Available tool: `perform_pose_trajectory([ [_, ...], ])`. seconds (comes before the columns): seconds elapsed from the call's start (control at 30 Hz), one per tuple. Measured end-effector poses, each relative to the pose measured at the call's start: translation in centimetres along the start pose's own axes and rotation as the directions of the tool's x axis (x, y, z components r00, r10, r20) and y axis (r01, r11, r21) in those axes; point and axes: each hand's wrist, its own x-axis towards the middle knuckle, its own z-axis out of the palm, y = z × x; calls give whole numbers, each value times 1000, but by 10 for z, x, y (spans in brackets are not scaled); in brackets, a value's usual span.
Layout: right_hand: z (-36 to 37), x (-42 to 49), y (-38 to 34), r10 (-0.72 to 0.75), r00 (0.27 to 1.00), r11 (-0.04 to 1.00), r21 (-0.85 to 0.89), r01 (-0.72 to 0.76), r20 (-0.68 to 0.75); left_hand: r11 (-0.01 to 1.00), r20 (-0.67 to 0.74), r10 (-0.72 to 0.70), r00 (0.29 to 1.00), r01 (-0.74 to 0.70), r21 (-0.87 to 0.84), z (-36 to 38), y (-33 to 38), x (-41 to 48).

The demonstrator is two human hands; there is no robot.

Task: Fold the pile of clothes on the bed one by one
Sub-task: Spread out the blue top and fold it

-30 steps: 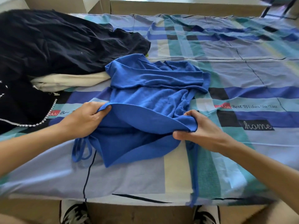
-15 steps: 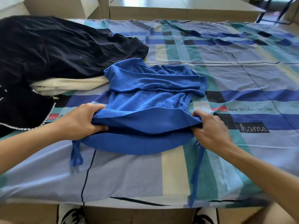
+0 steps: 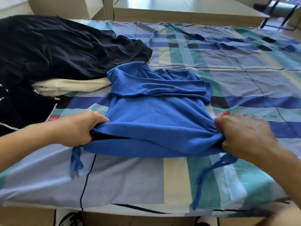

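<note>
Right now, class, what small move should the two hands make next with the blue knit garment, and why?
Probably carry the gripped fold forward and lay it over the far half: the left hand and right hand each hold the raised near edge of the blue knit garment, whose far part lies flat.

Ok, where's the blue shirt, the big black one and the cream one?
blue shirt (image 3: 154,115), head view, its flat middle panel.
black garment (image 3: 65,49), head view, its crumpled middle.
cream garment (image 3: 73,86), head view, the strip showing under the black garment.
</note>
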Motion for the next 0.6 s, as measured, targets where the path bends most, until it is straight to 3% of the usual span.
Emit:
perform_pose_trajectory([
  [0.07,2,-3,-4,-21,982,992,-121,45,189,999,105,-15,994,9,52,1,-1,-1],
  [0.13,12,0,-9,-50,960,987,-135,91,277,992,228,-24,973,-5,123,3,0,-2],
  [0.23,18,10,-11,-120,976,993,3,122,182,980,294,-25,955,-35,196,11,1,-2],
  [0.33,14,16,-2,-234,972,954,195,229,2,984,178,65,982,-93,154,8,1,0],
  [0.4,11,17,8,-274,961,916,295,273,-37,990,81,81,993,-90,112,-2,-3,0],
  [0.5,15,16,28,-267,963,882,396,254,-23,999,6,-13,1000,13,50,-19,-9,-3],
  [0.6,26,19,38,-245,965,876,449,178,96,994,-31,-92,995,90,-58,-22,-7,-7],
])
